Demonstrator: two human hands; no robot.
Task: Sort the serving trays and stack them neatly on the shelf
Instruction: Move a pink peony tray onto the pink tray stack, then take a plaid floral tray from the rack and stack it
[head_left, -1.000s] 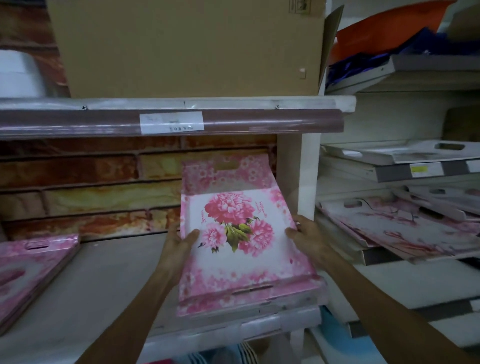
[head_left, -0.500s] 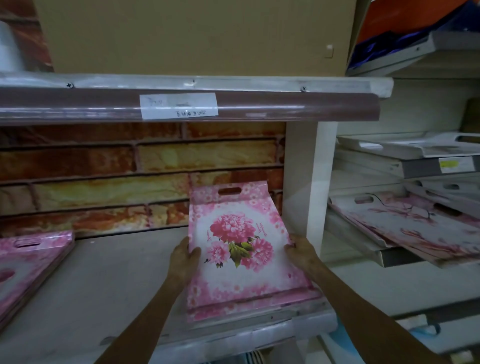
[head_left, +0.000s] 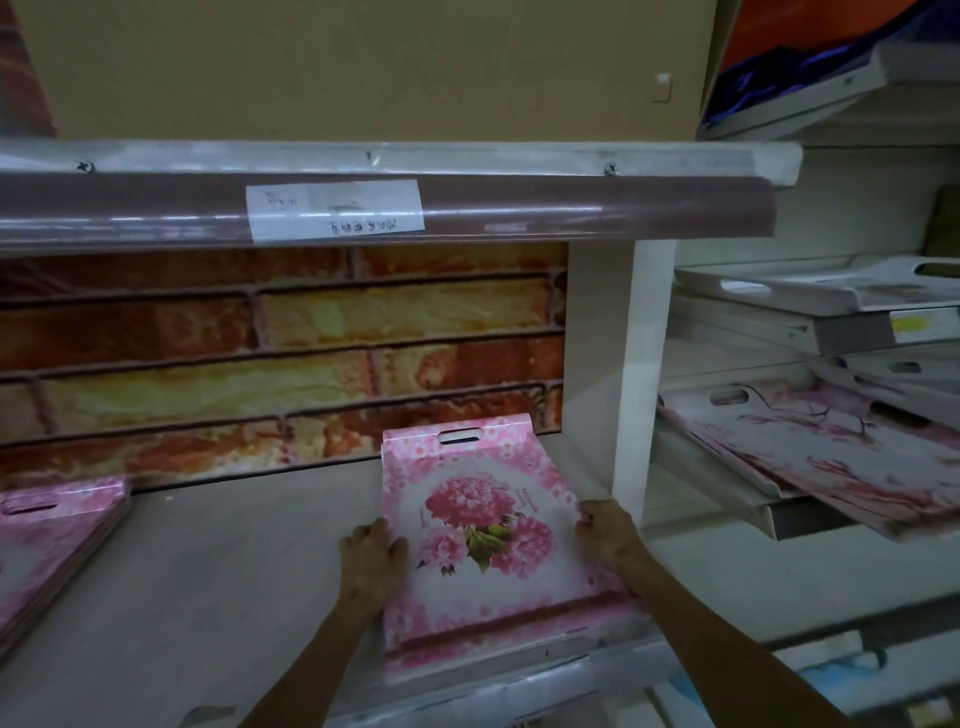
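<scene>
A pink flower-printed serving tray (head_left: 483, 530) tops a small stack of like trays on the grey shelf (head_left: 218, 582), close to the white upright (head_left: 641, 395). Its far handle slot almost reaches the brick-pattern back wall. My left hand (head_left: 370, 558) grips the tray's left edge and my right hand (head_left: 605, 530) grips its right edge. Another stack of pink trays (head_left: 52, 540) lies at the shelf's far left.
An upper shelf lip with a paper label (head_left: 335, 213) hangs overhead, carrying a cardboard box (head_left: 363, 67). In the bay to the right, white trays (head_left: 841, 291) and pink-branch trays (head_left: 841, 447) lie on sloping shelves.
The flower tray has slid deeper into the shelf toward the brick wall and settled flat. Both hands stayed on its sides and moved forward with it.
</scene>
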